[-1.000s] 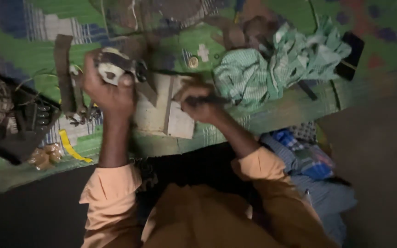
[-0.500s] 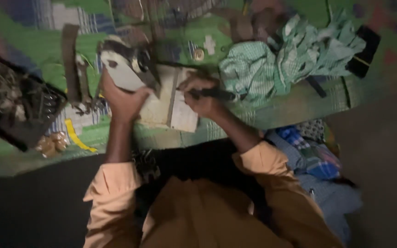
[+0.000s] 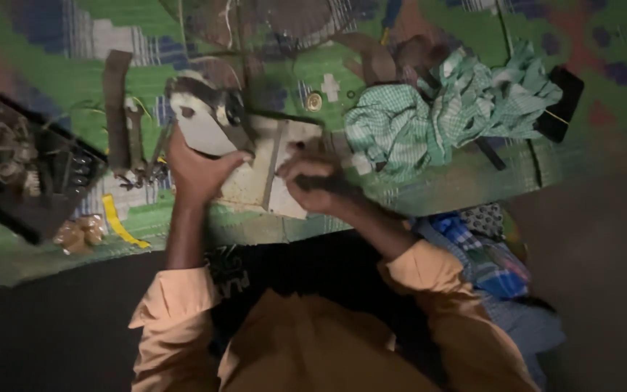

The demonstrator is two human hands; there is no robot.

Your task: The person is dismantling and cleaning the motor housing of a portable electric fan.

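A white machine part (image 3: 208, 123) is held up over the green mat (image 3: 74, 80) by the left hand (image 3: 197, 170). A dark tool (image 3: 328, 185) is gripped by the right hand (image 3: 310, 185), just beside it. A checked cloth (image 3: 444, 112) is seen farther off.

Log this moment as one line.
left hand: grips white part | right hand: holds dark tool | checked cloth: beside, right
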